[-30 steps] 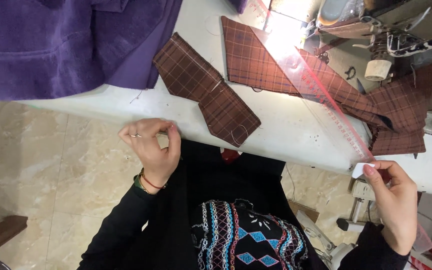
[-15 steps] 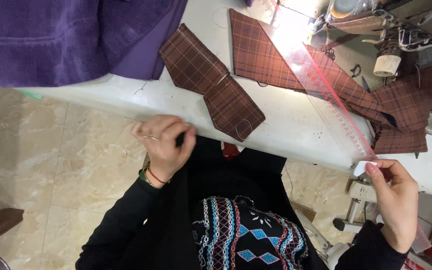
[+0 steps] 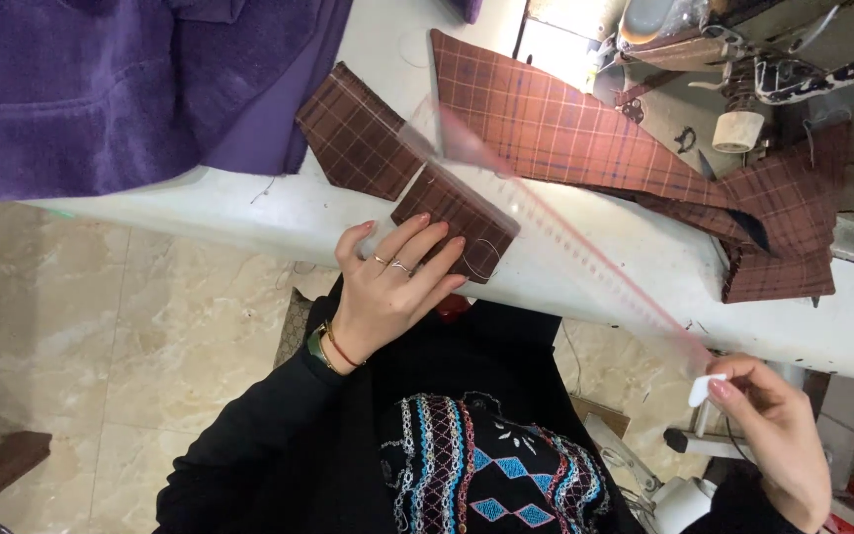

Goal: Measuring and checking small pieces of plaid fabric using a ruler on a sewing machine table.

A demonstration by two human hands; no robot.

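A folded brown plaid piece [image 3: 417, 183] is laid on the white table [image 3: 249, 213], with a clear ruler [image 3: 565, 242] set across it toward four o'clock. Its near end is pressed by the left hand [image 3: 387, 287], fingers spread flat. A small white chalk [image 3: 706, 388] is pinched by the right hand [image 3: 773, 435] at five o'clock. Purple cloth [image 3: 101, 89] is heaped at ten o'clock.

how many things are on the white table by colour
brown plaid fabric pieces: 2, one small under the left hand, one long
purple garment: 1
clear ruler: 1
total: 4
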